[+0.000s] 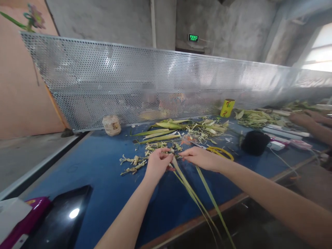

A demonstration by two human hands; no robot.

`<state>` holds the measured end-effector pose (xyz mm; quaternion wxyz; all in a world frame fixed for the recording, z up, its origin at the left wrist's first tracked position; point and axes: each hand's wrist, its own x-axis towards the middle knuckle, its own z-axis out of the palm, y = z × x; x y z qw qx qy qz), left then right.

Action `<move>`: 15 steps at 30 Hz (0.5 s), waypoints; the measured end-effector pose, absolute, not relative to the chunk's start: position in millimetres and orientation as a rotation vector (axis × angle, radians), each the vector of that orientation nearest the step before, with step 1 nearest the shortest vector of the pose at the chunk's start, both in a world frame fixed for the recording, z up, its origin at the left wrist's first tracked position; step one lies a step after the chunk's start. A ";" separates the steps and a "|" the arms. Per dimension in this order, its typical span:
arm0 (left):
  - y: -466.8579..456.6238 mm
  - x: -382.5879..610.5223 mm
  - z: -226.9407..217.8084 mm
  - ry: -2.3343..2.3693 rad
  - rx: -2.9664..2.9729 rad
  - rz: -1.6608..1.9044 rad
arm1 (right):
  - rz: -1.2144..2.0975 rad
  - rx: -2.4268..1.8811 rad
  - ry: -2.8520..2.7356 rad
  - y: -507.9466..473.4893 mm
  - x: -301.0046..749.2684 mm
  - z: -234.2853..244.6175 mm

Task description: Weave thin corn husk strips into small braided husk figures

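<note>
Long pale-green leaf strips (190, 192) hang from my left hand (158, 165), whose thumb and fingers are pinched round their upper ends. Close beside it on the right, my right hand (203, 158) is closed in a pinch, and a wider green strip (213, 202) trails below it over the table's front edge. What lies right between the fingertips is partly hidden. Small knotted plant pieces (135, 164) lie left of and behind my left hand. Scissors with yellow handles (222, 152) rest just behind my right wrist.
A heap of leaves and curled strips (168, 128) lies along a perforated metal screen (129, 83). Nearby stand a yellow can (227, 108) and a wrapped roll (111, 125). Right sits a fuzzy black object (255, 142), beyond it another person's hands (303, 119). A dark glossy panel (67, 211) is front left.
</note>
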<state>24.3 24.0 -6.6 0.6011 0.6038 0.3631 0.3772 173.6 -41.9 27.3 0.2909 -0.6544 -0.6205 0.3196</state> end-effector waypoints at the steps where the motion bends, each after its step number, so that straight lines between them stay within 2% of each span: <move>1: 23.8 24.4 -6.5 0.850 1.398 0.868 | 0.847 -1.743 -1.690 -39.4 174.1 29.6; 10: 24.3 24.7 -6.4 0.875 1.393 0.859 | 0.714 -1.834 -1.788 -33.8 168.6 51.9; 13: 26.1 24.3 -8.4 0.878 1.404 0.871 | 0.502 -1.876 -1.962 -48.6 176.5 68.4; 15: 26.7 24.0 -9.1 0.877 1.417 0.891 | 0.564 -1.804 -2.010 -67.3 190.1 76.6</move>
